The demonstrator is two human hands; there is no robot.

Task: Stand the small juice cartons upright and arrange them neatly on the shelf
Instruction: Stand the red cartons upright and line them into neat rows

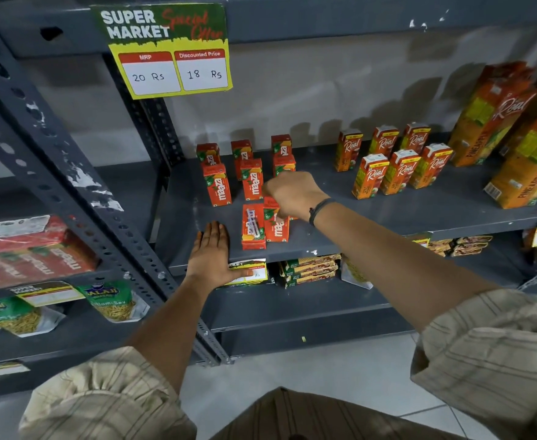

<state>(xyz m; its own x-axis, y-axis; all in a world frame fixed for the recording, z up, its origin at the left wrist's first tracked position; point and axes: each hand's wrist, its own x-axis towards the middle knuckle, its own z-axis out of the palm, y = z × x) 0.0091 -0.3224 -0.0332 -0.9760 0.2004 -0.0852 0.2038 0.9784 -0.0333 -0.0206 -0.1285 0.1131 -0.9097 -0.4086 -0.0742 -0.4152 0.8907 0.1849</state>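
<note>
Eight juice cartons (219,184) on grey shelf (372,217).

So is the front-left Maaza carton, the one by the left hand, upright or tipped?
Upright. The carton stands on its base near the shelf edge, back face with the straw turned outward, beside the carton the right hand holds.

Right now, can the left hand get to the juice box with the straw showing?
Probably yes. The left hand lies flat on the shelf edge just beside the straw-side carton, with bare shelf between them and nothing blocking.
</note>
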